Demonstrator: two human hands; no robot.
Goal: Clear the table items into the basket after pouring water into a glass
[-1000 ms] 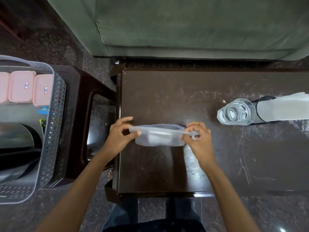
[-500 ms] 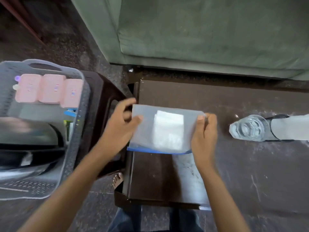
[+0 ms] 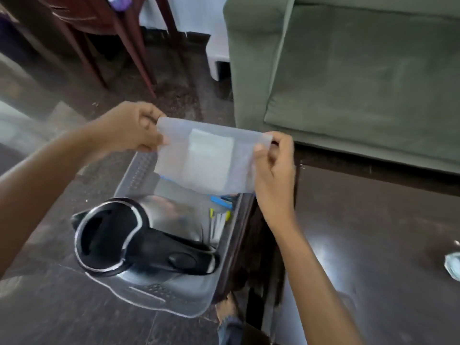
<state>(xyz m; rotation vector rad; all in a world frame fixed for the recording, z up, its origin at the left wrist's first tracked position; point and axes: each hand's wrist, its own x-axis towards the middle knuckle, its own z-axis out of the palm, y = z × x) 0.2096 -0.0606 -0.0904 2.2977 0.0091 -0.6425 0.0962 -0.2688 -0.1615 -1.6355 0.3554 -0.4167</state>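
A translucent zip bag (image 3: 206,158) with a white patch inside hangs in the air over the far end of the grey perforated basket (image 3: 171,297). My left hand (image 3: 132,128) pinches its top left corner and my right hand (image 3: 273,158) pinches its top right corner. Inside the basket lies a steel electric kettle (image 3: 124,235) with a black lid and handle, beside some small blue and yellow items (image 3: 220,207). At the right frame edge the mouth of the clear glass (image 3: 454,266) barely shows on the dark table (image 3: 373,232).
The basket rests on a dark stool (image 3: 251,257) left of the table. A green sofa (image 3: 348,70) stands behind the table. Wooden chair legs (image 3: 134,51) rise at the far left on the dark stone floor. My foot (image 3: 227,310) shows under the stool.
Both hands have lifted the zip bag off the table and carried it left until it hangs over the basket. The view has swung left, so the glass has slid to the right edge.
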